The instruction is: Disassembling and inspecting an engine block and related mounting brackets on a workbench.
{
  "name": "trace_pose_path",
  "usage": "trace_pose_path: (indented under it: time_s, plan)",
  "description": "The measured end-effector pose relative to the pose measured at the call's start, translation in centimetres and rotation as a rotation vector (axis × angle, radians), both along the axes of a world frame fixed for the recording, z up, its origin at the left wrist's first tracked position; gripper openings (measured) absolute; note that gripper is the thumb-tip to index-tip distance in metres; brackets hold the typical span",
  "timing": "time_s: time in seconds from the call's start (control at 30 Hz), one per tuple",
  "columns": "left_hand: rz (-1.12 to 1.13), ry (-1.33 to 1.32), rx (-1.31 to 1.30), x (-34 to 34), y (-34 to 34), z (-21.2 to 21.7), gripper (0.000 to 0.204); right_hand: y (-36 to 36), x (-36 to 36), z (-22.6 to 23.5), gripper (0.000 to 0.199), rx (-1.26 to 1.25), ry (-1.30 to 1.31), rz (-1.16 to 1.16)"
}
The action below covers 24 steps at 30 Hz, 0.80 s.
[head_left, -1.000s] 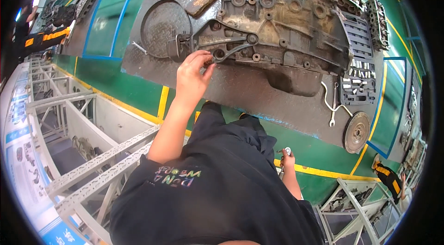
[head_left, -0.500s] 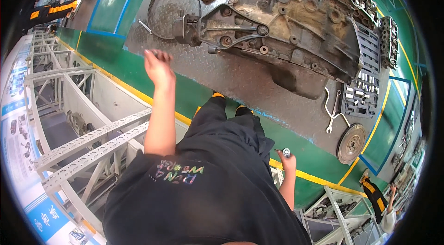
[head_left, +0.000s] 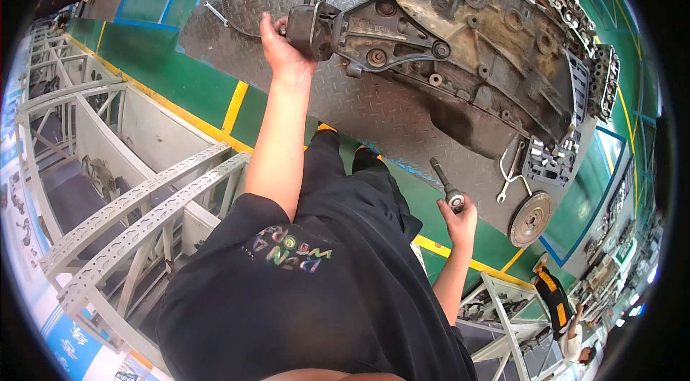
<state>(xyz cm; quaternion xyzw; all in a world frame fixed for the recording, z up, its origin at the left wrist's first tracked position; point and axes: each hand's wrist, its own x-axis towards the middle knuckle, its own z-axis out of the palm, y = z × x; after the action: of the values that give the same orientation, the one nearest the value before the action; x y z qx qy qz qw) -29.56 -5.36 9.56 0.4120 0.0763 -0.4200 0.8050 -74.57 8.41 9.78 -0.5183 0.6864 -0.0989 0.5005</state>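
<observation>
Head | left hand [head_left: 289,59]: at dark mount [head_left: 307,31], grip unclear | right hand [head_left: 462,223]: gripping ratchet [head_left: 455,199]

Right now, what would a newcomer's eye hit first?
The grimy engine block, spread across the metal surface at upper right of centre. Next, the left hand at the mount on the block's left side, and the right hand holding a ratchet below the block, right of centre.
</observation>
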Motion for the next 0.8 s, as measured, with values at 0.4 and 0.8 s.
trace_pose_path:
  time_s: [0.4,0.8]
  plan:
    - [0.044,0.057,0.117,0.0,-0.7,1.1,0.041,-1.7,6.1,0.4,0.039,-0.111,0.049,0.304]
    - [0.072,0.02,0.142,0.0,-0.1,1.0,0.034,-2.6,4.6,0.5,0.04,-0.161,0.028,0.279]
